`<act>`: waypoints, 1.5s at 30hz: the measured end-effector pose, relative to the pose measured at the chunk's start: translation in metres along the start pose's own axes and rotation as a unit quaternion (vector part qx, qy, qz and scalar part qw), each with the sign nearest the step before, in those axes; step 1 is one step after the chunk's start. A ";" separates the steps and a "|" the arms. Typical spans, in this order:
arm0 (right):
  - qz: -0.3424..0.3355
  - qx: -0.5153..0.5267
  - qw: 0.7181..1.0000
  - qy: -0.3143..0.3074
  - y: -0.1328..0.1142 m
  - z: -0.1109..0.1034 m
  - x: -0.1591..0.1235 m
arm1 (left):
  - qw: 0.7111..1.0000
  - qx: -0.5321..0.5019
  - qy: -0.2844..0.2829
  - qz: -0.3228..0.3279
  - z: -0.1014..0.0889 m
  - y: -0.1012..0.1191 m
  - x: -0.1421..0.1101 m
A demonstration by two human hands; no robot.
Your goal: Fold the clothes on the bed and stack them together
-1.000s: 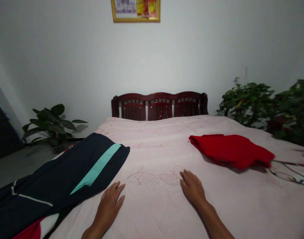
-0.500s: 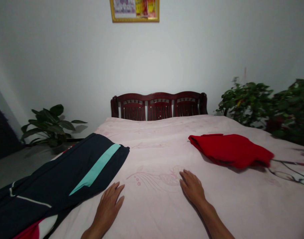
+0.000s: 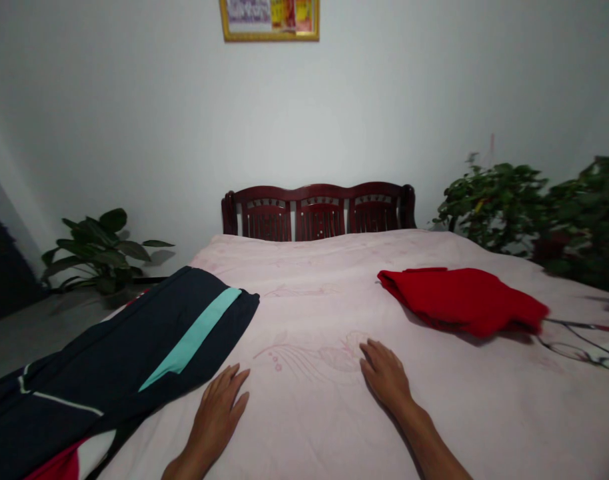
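Navy garment (image 3: 114, 353): laid along the left of the pink bedsheet (image 3: 304, 433), with 1 turquoise panel (image 3: 194, 340); red and white fabric (image 3: 59, 463) shows below its near edge.
Left hand (image 3: 217, 410): palm down on the bedsheet, fingers slightly spread, just beside the garment; whether the fingertips touch it, I cannot tell.
Right hand (image 3: 386, 377): palm down on the bedsheet too, fingers loosely extended and close together, at the right end of the floral print (image 3: 304, 357).
Folded red cloth (image 3: 464, 300): on the bedsheet, beyond the right hand and apart from it.
Glasses (image 3: 567, 350): just beside the cloth's right end.
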State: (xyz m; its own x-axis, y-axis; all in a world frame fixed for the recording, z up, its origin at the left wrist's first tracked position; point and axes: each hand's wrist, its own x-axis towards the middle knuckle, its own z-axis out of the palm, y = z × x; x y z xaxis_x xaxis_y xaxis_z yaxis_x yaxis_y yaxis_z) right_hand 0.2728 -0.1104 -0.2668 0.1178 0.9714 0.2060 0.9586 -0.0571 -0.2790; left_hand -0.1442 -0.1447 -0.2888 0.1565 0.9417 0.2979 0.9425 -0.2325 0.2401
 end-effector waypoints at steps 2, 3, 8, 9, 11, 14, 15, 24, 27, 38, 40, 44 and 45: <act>0.001 -0.001 1.000 -0.001 -0.001 -0.001 0.000 | 1.000 -0.001 0.003 -0.005 -0.001 0.002 0.001; 0.003 -0.003 1.000 -0.003 -0.001 -0.002 0.000 | 1.000 -0.001 0.007 -0.008 -0.001 0.002 0.001; 0.000 -0.017 1.000 -0.013 -0.002 -0.004 -0.001 | 1.000 -0.001 0.012 -0.001 0.000 0.002 0.000; -0.001 -0.019 1.000 -0.014 -0.003 -0.004 -0.001 | 1.000 0.000 0.014 -0.001 0.000 0.002 0.000; -0.001 -0.020 1.000 -0.015 -0.003 -0.005 -0.001 | 1.000 0.002 0.018 -0.004 0.001 0.002 0.000; 0.000 -0.017 1.000 -0.015 -0.004 -0.006 -0.001 | 1.000 0.004 0.018 -0.006 0.001 0.003 0.000; 0.002 -0.015 1.000 -0.015 -0.004 -0.006 -0.001 | 1.000 0.004 0.017 -0.005 0.001 0.003 0.000; -0.002 -0.002 1.000 -0.010 -0.001 -0.003 -0.001 | 0.999 0.006 0.035 0.016 0.003 -0.002 -0.001; -0.006 -0.005 1.000 -0.003 0.000 0.000 0.000 | 0.999 0.005 0.029 0.015 0.003 -0.001 0.000; -0.011 0.004 1.000 0.021 0.003 0.006 0.003 | 1.000 0.007 0.008 -0.002 0.000 0.001 0.000; -0.011 -0.002 1.000 0.017 0.003 0.006 0.002 | 1.000 0.008 0.011 -0.001 0.001 0.002 0.000; -0.009 -0.006 1.000 0.011 0.003 0.005 0.002 | 1.000 0.006 0.016 0.000 0.002 0.002 0.000; -0.010 -0.005 1.000 0.012 0.003 0.004 0.002 | 1.000 0.005 0.018 0.000 0.002 0.002 0.000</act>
State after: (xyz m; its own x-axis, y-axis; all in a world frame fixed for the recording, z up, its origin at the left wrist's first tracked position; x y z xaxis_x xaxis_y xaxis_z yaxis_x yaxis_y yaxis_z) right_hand 0.2743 -0.1081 -0.2712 0.1054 0.9667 0.2332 0.9634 -0.0412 -0.2648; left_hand -0.1415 -0.1448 -0.2907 0.1466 0.9320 0.3316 0.9454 -0.2307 0.2303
